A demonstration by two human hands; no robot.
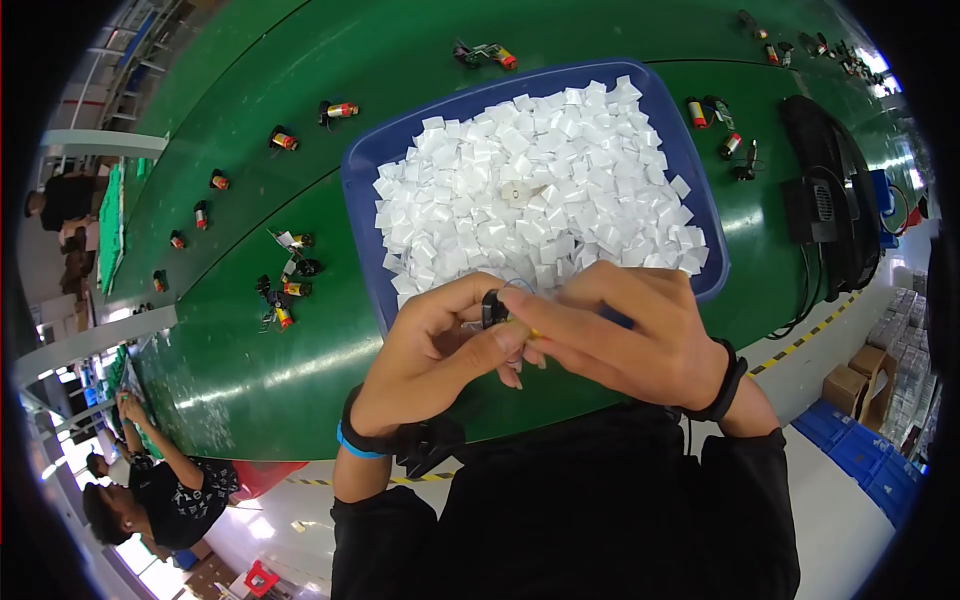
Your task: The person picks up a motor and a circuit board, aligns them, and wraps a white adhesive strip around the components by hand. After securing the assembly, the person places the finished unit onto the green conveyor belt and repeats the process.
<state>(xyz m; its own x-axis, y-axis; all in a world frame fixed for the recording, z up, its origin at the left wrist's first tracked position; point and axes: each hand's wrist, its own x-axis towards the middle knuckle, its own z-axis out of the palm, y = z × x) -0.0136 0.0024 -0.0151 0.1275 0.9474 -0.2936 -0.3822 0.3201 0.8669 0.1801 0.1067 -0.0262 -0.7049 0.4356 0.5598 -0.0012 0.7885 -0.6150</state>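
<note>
In front of me, at the near edge of a blue tray, my two hands meet around a small assembly. My left hand [432, 350] is closed, thumb and fingers pinching a small black part [491, 309]. My right hand [645, 330] is closed too, its fingertips touching the left ones beside that part. A thin wire loop shows just above the fingertips, and a bit of yellow between them; the rest is hidden by my fingers. The blue tray [358, 205] is heaped with small white square pieces [500, 150]. A round pale piece [515, 193] lies on top of them.
On the green table [240, 360], small red-and-yellow cylinders with black parts and wires [285, 290] lie left, behind and right of the tray. A black device [825, 210] with cables stands at the right edge. Another person [160, 495] works at the far left. Blue crates [860, 450] stand right.
</note>
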